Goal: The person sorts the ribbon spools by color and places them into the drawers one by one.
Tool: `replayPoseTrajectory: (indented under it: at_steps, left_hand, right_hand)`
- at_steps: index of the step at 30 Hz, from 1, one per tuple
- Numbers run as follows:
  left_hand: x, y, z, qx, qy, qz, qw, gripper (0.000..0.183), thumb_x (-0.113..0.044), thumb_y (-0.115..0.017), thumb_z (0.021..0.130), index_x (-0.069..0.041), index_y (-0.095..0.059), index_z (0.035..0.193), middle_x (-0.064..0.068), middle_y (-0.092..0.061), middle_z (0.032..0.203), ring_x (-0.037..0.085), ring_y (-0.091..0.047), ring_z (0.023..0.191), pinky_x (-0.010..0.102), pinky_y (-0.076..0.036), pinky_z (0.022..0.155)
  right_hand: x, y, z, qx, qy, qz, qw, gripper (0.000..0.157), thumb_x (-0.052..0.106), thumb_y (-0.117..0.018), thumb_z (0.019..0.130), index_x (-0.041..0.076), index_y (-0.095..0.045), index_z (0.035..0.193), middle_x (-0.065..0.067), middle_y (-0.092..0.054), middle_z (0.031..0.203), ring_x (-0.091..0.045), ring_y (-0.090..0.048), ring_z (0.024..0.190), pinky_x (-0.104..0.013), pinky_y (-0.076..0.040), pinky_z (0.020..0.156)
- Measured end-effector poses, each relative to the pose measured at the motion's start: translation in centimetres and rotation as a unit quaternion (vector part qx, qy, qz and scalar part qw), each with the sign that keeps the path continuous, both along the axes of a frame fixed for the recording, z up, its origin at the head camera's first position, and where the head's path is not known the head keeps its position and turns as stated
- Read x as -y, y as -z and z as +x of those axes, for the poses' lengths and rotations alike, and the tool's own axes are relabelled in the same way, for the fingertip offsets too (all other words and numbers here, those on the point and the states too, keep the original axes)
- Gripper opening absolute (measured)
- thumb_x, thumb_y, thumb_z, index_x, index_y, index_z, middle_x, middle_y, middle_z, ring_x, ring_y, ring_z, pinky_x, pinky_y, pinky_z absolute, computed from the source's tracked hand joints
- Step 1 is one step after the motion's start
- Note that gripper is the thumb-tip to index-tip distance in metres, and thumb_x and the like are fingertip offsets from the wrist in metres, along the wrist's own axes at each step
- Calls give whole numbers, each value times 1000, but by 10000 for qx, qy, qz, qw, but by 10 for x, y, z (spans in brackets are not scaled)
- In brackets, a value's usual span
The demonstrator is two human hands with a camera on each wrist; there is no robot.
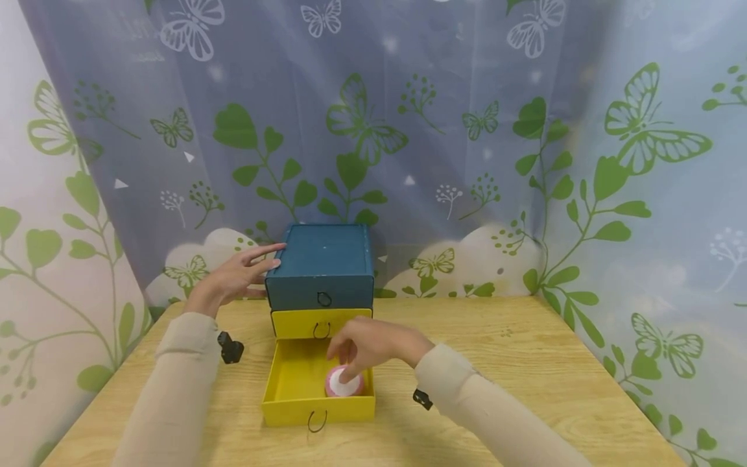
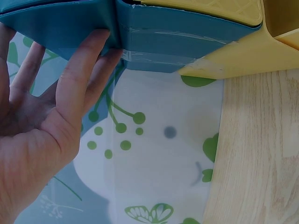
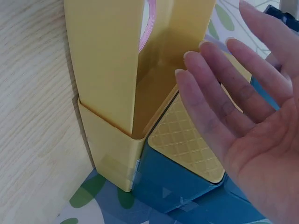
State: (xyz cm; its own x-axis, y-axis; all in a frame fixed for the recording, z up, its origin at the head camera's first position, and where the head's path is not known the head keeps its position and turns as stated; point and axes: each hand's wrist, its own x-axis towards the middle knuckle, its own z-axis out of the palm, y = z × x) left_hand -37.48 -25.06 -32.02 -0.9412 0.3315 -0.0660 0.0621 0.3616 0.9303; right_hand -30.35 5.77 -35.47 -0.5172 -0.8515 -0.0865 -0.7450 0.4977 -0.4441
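Observation:
A small drawer unit stands on the table, its blue upper box point(image 1: 323, 250) stacked over a yellow-fronted drawer point(image 1: 292, 322). The bottom yellow drawer point(image 1: 292, 413) is pulled out. Inside it, near the front right corner, lies a round pink-rimmed thing with a white top point(image 1: 345, 390). My left hand point(image 1: 233, 277) rests its extended fingers against the left side of the blue box. My right hand point(image 1: 373, 342) hangs over the drawer, fingers loosely bent. In the right wrist view nothing sits between those fingers, and the pink rim point(image 3: 147, 29) shows apart from them.
A wooden table point(image 1: 496, 363) carries the unit. Behind it hangs a curtain point(image 1: 438, 155) printed with leaves and butterflies. Black wire loops serve as pulls on the drawer fronts. A small black device point(image 1: 230, 348) sits by the left wrist, another point(image 1: 423, 399) by the right.

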Motion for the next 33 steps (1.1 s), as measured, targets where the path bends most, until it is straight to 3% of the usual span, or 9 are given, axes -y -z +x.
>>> replayPoseTrajectory:
  at_steps: [8,15,23,33]
  left_hand:
    - [0,-1,0,-14,-3,-34,10000,66,-53,-58,89,-41,-30,147,5,-3,162,47,-26,140,57,-41,104]
    - [1,1,-2,-35,24,-58,10000,64,-53,-57,89,-43,-30,147,5,-4,162,47,-25,140,57,-41,104]
    - [1,0,-1,-79,40,-100,9999,66,-55,-56,89,-43,-29,147,4,-1,162,48,-21,141,58,-40,106]
    - [0,-3,1,-34,19,-79,10000,65,-53,-57,89,-43,-29,147,4,0,162,48,-22,141,57,-41,105]
  right_hand:
    - [0,-3,19,-228,-161,-195,9994,31,25,-77,81,16,-70,110,5,-71,89,3,-61,72,-9,-51,68]
    - [-1,0,38,-240,-284,-201,9991,21,24,-71,86,20,-70,107,13,-69,87,5,-60,75,-8,-50,71]
    - [-5,15,55,-404,-440,-532,9968,19,16,-68,89,13,-70,107,5,-72,95,7,-60,77,-6,-49,71]
    - [-6,33,70,-528,-76,-659,9964,22,17,-73,85,13,-71,107,4,-73,91,8,-61,72,-3,-48,67]
